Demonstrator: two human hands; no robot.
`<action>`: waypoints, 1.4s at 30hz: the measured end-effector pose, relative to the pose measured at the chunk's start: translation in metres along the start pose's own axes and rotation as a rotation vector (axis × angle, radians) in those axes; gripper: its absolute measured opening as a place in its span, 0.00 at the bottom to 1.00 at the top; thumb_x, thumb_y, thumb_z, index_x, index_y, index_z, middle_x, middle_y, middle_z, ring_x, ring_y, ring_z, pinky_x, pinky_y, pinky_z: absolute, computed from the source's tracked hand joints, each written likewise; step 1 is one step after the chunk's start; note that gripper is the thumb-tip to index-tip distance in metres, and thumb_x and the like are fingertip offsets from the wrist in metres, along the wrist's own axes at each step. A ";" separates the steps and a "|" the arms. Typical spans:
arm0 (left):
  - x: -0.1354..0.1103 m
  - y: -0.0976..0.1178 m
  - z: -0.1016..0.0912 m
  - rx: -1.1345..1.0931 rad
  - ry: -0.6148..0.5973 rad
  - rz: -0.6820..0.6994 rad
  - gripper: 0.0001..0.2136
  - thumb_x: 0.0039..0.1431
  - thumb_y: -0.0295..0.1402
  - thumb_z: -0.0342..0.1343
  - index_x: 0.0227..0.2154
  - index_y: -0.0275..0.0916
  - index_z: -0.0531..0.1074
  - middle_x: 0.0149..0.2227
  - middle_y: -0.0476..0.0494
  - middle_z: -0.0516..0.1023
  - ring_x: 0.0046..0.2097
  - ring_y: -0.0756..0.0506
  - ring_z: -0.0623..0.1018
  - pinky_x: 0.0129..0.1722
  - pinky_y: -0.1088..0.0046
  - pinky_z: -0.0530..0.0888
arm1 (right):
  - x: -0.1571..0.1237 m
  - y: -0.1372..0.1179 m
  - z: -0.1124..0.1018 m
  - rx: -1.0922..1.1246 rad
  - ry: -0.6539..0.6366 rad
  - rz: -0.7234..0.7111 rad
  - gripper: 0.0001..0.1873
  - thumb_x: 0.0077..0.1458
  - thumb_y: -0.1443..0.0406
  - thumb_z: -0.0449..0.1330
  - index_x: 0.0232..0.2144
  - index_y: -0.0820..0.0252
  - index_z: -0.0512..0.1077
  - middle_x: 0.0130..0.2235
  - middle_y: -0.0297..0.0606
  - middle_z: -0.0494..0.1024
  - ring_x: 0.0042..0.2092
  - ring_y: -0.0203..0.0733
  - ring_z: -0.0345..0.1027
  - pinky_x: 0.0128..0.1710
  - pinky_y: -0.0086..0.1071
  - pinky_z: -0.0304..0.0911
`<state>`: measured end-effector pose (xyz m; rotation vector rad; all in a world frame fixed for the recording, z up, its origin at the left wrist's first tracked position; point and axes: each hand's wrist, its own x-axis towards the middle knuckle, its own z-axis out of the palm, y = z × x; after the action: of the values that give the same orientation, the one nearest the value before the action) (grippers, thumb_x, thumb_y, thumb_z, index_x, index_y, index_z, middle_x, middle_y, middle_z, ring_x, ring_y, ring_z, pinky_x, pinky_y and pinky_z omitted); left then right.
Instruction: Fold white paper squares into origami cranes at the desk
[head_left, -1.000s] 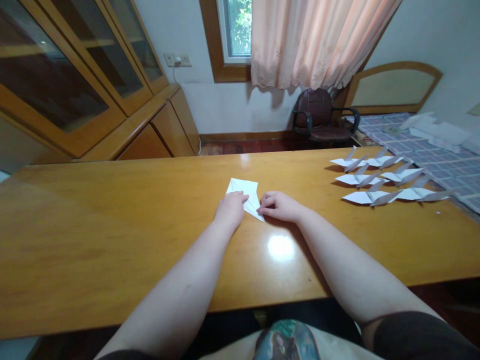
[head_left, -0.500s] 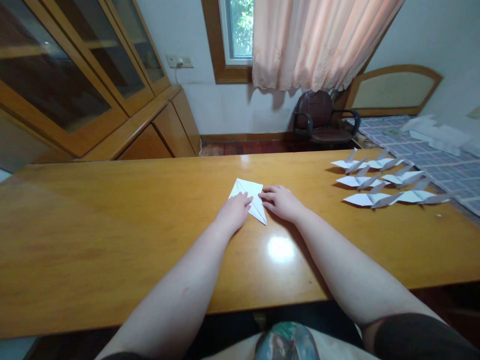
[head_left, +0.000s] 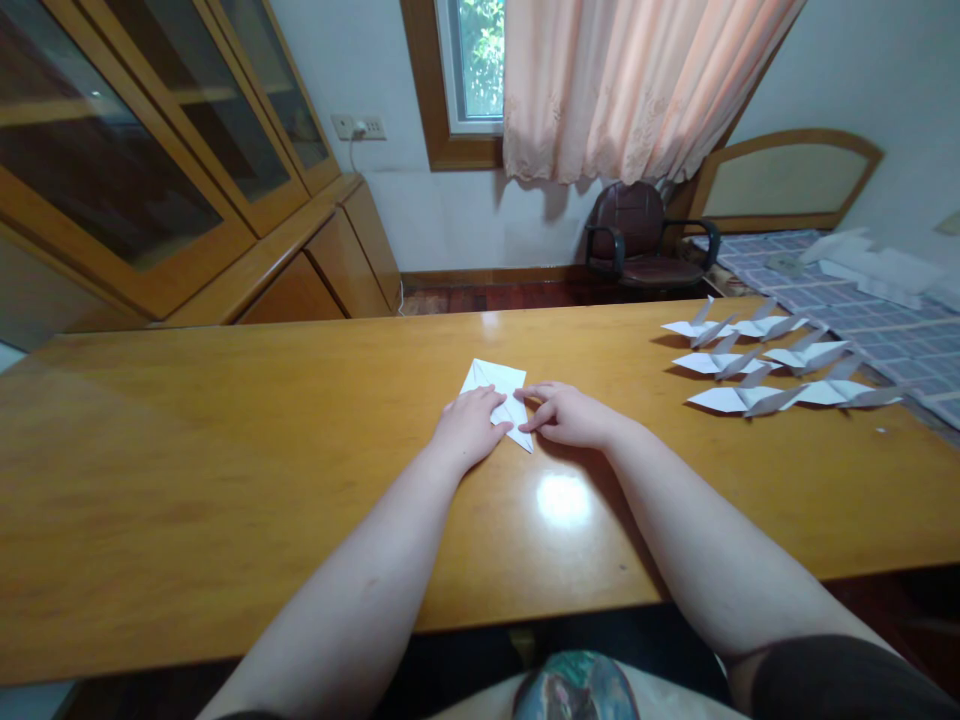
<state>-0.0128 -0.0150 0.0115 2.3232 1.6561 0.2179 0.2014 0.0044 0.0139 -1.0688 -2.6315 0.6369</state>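
Hands close together, left hand point(head_left: 469, 428) and right hand point(head_left: 574, 415) both pressed open-fingered on folded paper point(head_left: 499, 380) on wooden table point(head_left: 225, 450)

Nothing readable.
Found no text, label, brand, number or sign on folded paper point(head_left: 501, 386) or counter point(head_left: 225, 450).

You face a white wall point(head_left: 465, 215) with a wood-framed window point(head_left: 480, 60) and a peach fabric curtain point(head_left: 622, 90). A glass-door wooden cabinet point(head_left: 150, 180) stands at left, and a dark brown leather armchair point(head_left: 637, 235) behind the glossy wooden table point(head_left: 225, 450).
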 end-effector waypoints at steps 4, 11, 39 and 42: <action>-0.001 0.002 0.001 0.002 -0.003 -0.002 0.25 0.56 0.44 0.55 0.56 0.43 0.66 0.63 0.40 0.62 0.62 0.38 0.63 0.61 0.57 0.60 | -0.002 0.007 0.002 0.071 -0.048 -0.033 0.17 0.48 0.72 0.60 0.37 0.47 0.81 0.61 0.36 0.65 0.60 0.51 0.59 0.60 0.45 0.53; 0.001 0.000 0.003 -0.058 -0.081 0.047 0.30 0.57 0.46 0.54 0.61 0.42 0.59 0.66 0.39 0.55 0.67 0.37 0.55 0.64 0.53 0.53 | 0.005 0.013 0.009 0.149 0.066 -0.093 0.12 0.54 0.67 0.59 0.40 0.53 0.79 0.51 0.41 0.75 0.54 0.45 0.66 0.57 0.43 0.58; 0.010 0.002 -0.006 -0.129 -0.035 0.134 0.08 0.55 0.35 0.56 0.35 0.47 0.80 0.42 0.47 0.80 0.48 0.43 0.73 0.53 0.65 0.65 | 0.005 -0.008 0.001 -0.127 0.077 -0.049 0.09 0.51 0.62 0.63 0.35 0.60 0.76 0.38 0.42 0.74 0.43 0.46 0.65 0.45 0.38 0.58; 0.009 0.002 -0.006 -0.120 -0.040 0.113 0.08 0.55 0.36 0.56 0.33 0.46 0.79 0.37 0.47 0.81 0.43 0.43 0.74 0.48 0.66 0.66 | 0.007 -0.009 0.004 -0.087 0.072 -0.024 0.08 0.49 0.64 0.65 0.33 0.61 0.76 0.37 0.41 0.74 0.42 0.44 0.64 0.44 0.37 0.58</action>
<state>-0.0095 -0.0061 0.0174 2.3171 1.4538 0.2840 0.1896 0.0020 0.0145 -1.0622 -2.6272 0.4737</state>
